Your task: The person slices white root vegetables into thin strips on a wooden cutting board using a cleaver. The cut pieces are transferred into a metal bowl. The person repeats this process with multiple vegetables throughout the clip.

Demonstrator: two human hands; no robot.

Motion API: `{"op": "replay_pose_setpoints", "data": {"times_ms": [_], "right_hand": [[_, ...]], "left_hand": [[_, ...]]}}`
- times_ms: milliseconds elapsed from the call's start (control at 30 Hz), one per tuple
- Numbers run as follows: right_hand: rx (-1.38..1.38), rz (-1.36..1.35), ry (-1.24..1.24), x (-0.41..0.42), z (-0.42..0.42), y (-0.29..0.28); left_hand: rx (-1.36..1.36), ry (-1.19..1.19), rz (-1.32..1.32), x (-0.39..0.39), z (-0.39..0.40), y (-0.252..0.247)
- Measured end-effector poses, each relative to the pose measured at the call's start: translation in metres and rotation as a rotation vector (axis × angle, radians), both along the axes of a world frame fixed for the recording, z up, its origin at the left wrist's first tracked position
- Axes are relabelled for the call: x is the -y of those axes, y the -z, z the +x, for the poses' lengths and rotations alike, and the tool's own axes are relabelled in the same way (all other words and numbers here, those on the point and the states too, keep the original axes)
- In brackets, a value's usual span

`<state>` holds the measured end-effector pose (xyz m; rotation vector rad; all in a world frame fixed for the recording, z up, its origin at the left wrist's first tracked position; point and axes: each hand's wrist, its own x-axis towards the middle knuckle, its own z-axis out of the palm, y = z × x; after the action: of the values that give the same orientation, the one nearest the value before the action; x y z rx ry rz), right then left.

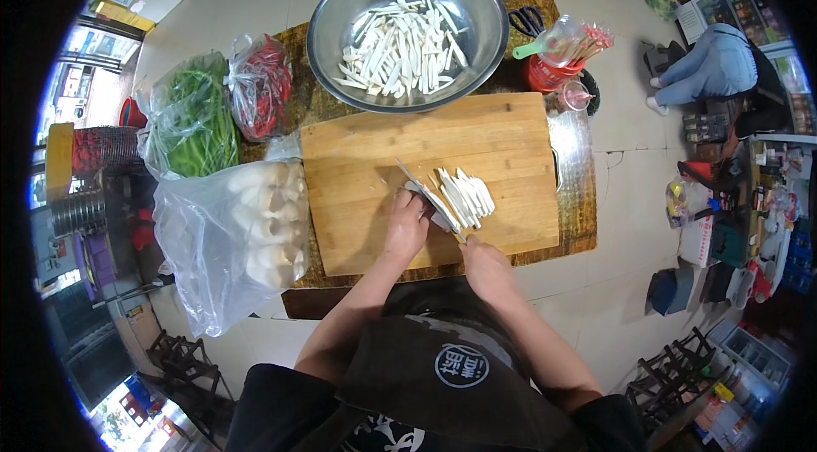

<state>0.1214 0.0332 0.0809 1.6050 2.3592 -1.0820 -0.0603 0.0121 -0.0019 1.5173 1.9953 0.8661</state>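
Observation:
On a wooden cutting board [357,158], my right hand [486,263] is closed around the handle of a kitchen knife [429,198]. The blade slants up and to the left. My left hand [408,225] lies at the blade's left side, its fingers bent on a white piece, probably mushroom, largely hidden by the hand and blade. White sliced strips [466,196] lie right of the blade. Beyond the board, a steel bowl [325,56] holds many similar strips. Left of the board, a clear plastic bag [271,216] holds whole white mushrooms.
Bags of green peppers [201,123] and red peppers [262,91] lie at the table's left. Scissors [527,21], a red container [550,75] with a green-handled item and wrapped sticks, and a small clear cup [574,96] stand at the right. A person in jeans [708,69] sits farther right.

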Motion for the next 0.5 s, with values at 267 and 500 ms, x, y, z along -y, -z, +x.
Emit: {"op": "replay_pose_setpoints", "data": {"times_ms": [267,500], "right_hand": [[-0.106,0.017,0.150,-0.004,0.012,0.037],[-0.040,-0.087,0.092,-0.010,0.008,-0.020]], "left_hand": [[0.047,-0.009,0.070,0.002,-0.001,0.004],[0.311,-0.149,0.086,0.006,-0.008,-0.007]]}}
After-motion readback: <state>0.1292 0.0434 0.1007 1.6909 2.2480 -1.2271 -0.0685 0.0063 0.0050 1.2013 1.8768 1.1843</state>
